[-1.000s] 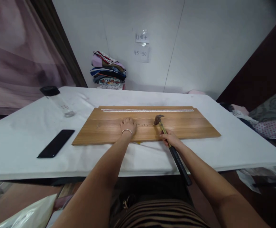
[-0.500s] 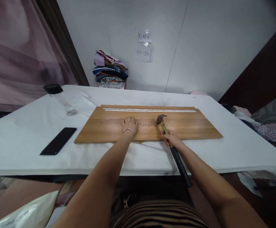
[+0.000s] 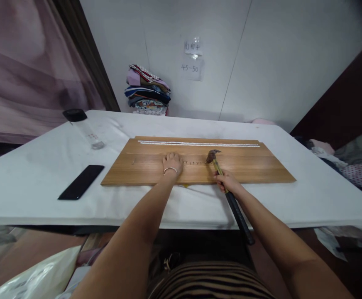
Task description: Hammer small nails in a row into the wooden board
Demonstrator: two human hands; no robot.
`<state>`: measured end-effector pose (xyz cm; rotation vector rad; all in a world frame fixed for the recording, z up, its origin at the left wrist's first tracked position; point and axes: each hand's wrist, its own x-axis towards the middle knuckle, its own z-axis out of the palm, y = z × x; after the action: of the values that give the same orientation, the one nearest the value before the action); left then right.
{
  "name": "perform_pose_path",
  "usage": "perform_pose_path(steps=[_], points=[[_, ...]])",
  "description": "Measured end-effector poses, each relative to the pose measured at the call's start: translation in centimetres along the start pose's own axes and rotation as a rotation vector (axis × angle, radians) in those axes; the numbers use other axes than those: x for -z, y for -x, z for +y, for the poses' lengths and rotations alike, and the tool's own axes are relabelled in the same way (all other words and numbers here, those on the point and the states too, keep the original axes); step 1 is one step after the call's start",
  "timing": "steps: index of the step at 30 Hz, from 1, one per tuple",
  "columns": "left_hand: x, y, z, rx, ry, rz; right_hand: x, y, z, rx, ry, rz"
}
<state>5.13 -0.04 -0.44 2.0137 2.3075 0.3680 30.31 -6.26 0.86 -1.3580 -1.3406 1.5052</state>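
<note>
A wooden board (image 3: pixel 255 172) lies flat on the white-covered table. My left hand (image 3: pixel 172 164) rests on the board with its fingers spread. My right hand (image 3: pixel 226 181) grips a claw hammer (image 3: pixel 217 167) by the upper part of its handle, near the board's front edge. The hammer's rusty head is low over the board, at the right end of a row of several small nails (image 3: pixel 193 162); whether it touches a nail I cannot tell. The row begins beside my left hand. Two white strips (image 3: pixel 199 144) run along the board's far side.
A black phone (image 3: pixel 81 182) lies on the table (image 3: pixel 318 199) left of the board. Behind it a clear bottle (image 3: pixel 89 133) with a black lid lies on its side. Folded cloths (image 3: pixel 148 91) are stacked by the wall, near paper signs (image 3: pixel 192 68).
The whole view has shifted slightly, with the scene sitting a little further right. Both hands and the hammer keep nearly the same places on the board.
</note>
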Motion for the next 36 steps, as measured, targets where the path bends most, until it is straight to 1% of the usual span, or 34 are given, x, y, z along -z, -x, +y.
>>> perform_pose_path(steps=[6,16,20,26,32,36], points=[[0.05,0.03,-0.02,-0.009,-0.007,0.001,-0.11,0.24,-0.31,-0.007,0.002,0.028],[0.49,0.27,0.24,0.005,-0.016,-0.004,-0.22,0.19,-0.22,0.002,0.008,0.029],[0.39,0.21,0.18,0.008,-0.019,-0.001,-0.27,0.38,-0.46,-0.009,0.012,0.007],[0.09,0.03,0.07,0.002,-0.004,0.002,-0.32,0.49,-0.39,0.001,0.009,0.041],[-0.13,-0.1,-0.05,-0.001,-0.003,0.007,-0.21,0.38,-0.17,-0.018,-0.007,0.01],[-0.04,-0.01,-0.01,-0.005,-0.011,0.01,-0.25,0.4,-0.19,0.0,-0.008,0.039]])
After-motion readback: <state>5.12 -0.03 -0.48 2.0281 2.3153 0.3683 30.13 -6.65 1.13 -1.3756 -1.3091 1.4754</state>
